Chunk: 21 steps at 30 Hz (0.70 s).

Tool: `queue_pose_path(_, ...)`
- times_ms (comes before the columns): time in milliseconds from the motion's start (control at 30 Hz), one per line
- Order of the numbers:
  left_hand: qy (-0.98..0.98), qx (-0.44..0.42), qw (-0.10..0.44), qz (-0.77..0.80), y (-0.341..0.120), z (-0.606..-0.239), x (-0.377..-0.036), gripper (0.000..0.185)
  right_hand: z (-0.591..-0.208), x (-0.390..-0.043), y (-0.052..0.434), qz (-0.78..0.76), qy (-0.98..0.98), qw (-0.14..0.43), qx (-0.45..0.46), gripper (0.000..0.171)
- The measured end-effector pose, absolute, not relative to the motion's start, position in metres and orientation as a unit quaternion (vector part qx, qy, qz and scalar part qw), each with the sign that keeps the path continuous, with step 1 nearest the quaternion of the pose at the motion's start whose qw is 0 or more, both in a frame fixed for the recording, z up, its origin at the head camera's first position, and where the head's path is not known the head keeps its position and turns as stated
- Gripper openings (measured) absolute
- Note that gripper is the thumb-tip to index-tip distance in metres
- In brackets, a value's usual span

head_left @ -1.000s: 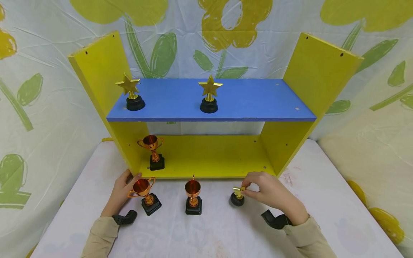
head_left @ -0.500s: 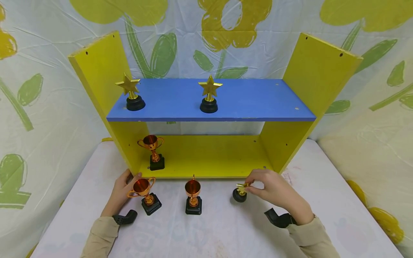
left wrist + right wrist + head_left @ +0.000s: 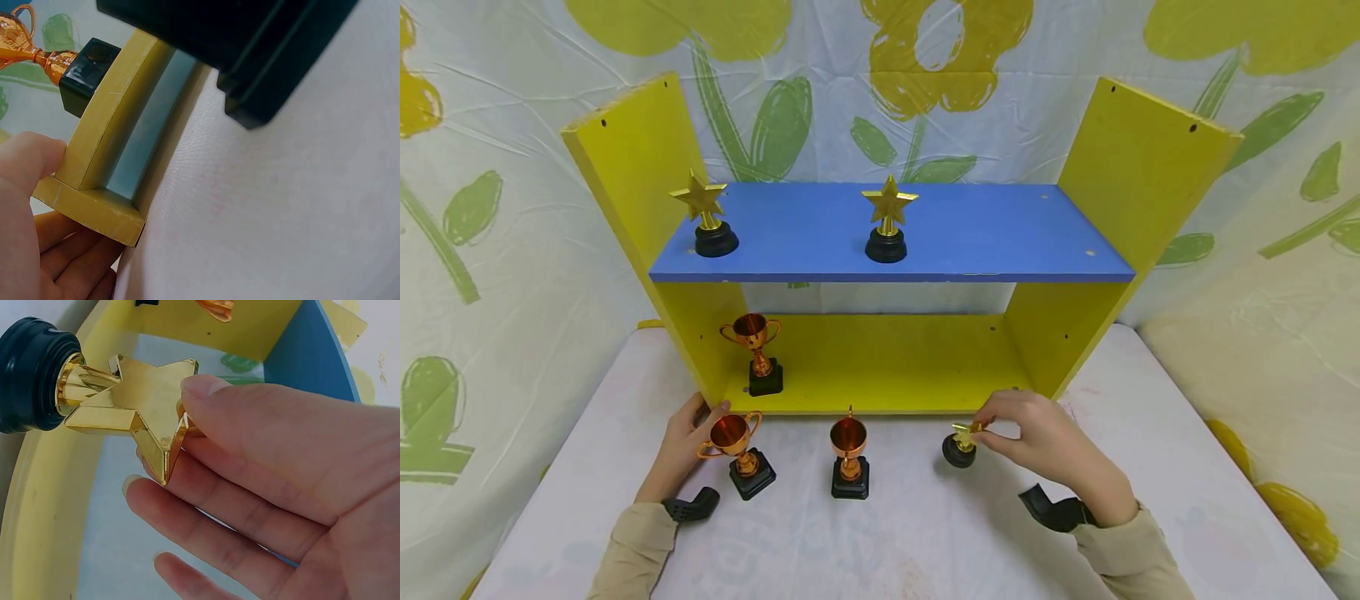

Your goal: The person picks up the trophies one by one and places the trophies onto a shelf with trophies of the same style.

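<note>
My right hand [image 3: 1037,437] pinches one point of a gold star trophy [image 3: 962,440] between thumb and forefinger, with the other fingers spread loosely below the star [image 3: 140,394] in the right wrist view. The trophy's black round base tilts; whether it touches the table cannot be told. My left hand [image 3: 683,437] grips the front lower left corner of the yellow and blue shelf [image 3: 880,367], thumb on one side and fingers around the other, as the left wrist view shows at the corner [image 3: 94,209]. Beside that hand a bronze cup trophy [image 3: 741,454] stands on the table.
Another bronze cup [image 3: 849,458] stands on the table before the shelf. A third bronze cup [image 3: 760,354] is at the left of the lower yellow board. Two star trophies, one left [image 3: 707,217] and one mid-board [image 3: 888,221], stand on the blue board.
My right hand has moved slightly right and toward the shelf with the star trophy, whose base now tilts more. The left hand has stayed at the shelf corner.
</note>
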State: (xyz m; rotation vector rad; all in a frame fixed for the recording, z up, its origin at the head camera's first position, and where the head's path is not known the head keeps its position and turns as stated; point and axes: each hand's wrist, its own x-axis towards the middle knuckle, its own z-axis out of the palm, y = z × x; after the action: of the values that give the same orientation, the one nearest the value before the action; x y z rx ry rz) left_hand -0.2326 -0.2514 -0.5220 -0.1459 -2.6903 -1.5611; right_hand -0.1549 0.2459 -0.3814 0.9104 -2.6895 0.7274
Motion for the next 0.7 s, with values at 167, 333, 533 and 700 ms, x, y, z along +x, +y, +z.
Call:
queue_pose_path(167,-0.866,-0.045,0.017,-0.498,-0.2514,-0.5234,-0.2322,0.059,-0.3784,-0.1526,0.2455,0.245,-0.909,0.121,0.314,0.018)
queue_pose_path(333,-0.866,-0.052,0.028,-0.496,-0.2530,-0.5267,-0.2333,0.058,-0.3763,-0.1511,0.2458,0.244,-0.902,0.147,0.324,0.019)
queue_pose_path(533,-0.863,-0.058,0.031,-0.501,-0.2535,-0.5273,-0.2337,0.060,-0.3735,-0.1496,0.2469,0.248,-0.896,0.170,0.327,0.023)
queue_pose_path(700,-0.862,-0.055,0.029,-0.504,-0.2532,-0.5277,-0.2334,0.059,-0.3721,-0.1485,0.2480,0.253,-0.889,0.186,0.332,0.024)
